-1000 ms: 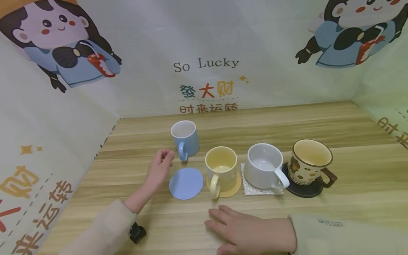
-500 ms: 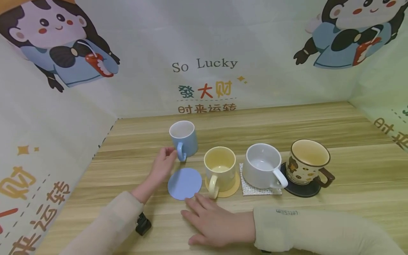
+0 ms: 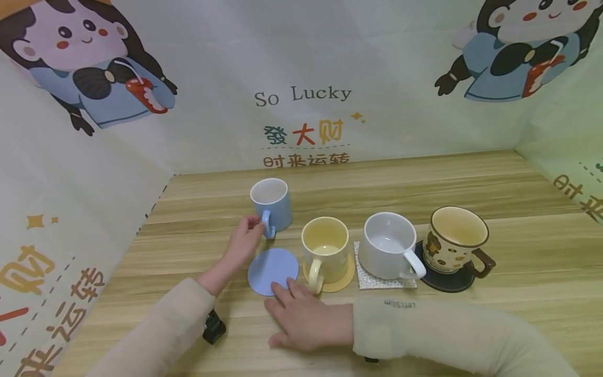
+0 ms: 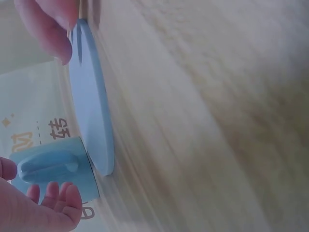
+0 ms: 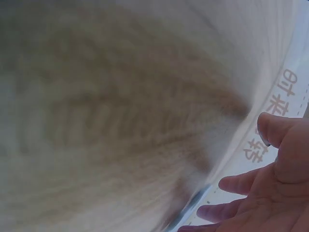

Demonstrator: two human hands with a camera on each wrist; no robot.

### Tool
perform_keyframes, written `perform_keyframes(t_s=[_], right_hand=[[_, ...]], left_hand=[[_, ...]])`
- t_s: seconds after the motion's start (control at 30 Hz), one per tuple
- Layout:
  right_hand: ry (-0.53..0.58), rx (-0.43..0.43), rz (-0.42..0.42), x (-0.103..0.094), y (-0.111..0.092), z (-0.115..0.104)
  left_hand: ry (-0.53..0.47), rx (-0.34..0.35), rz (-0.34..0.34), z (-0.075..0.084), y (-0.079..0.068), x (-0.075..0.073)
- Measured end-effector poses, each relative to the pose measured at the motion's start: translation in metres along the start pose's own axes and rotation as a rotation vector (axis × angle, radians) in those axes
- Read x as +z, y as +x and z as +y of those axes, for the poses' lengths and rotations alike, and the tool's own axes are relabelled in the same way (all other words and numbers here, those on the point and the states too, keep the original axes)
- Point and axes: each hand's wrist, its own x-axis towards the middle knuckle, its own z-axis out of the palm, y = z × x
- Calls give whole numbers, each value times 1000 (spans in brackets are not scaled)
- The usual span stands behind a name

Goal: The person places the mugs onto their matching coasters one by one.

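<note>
A light blue mug (image 3: 279, 209) stands upright at the back left, its handle (image 4: 46, 166) facing the person. My left hand (image 3: 244, 240) is right at that handle; in the left wrist view its thumb and bent fingers lie on either side of the handle, with gaps showing. In front of the mug lies a round blue coaster (image 3: 269, 269) with nothing on it. My right hand (image 3: 306, 318) is spread palm down, its fingertips overlapping the coaster's near edge. In the right wrist view the right hand (image 5: 275, 183) has straight, parted fingers.
To the right stand a yellow mug (image 3: 336, 256) on a yellow coaster (image 3: 349, 280), a white mug (image 3: 383, 259) on a square silvery coaster (image 3: 374, 283), and a patterned mug (image 3: 443, 256) on a black coaster (image 3: 449, 283). Printed sheets (image 3: 212, 141) wall the wooden table.
My left hand has moved right, up to the blue mug's handle. My right hand has slid left from below the yellow mug to the blue coaster's near edge. The mugs have stayed in place.
</note>
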Motion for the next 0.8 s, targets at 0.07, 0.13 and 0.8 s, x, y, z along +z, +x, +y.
perform_keyframes(t_s=[0.07, 0.13, 0.8], right_hand=[[19, 18, -11, 0, 2, 0], [35, 39, -19, -1, 4, 0], [33, 83, -74, -3, 5, -3]], left_hand=[[-3, 1, 3, 0, 0, 1], [-20, 0, 7, 0, 1, 2], [-316, -93, 11, 3, 13, 13]])
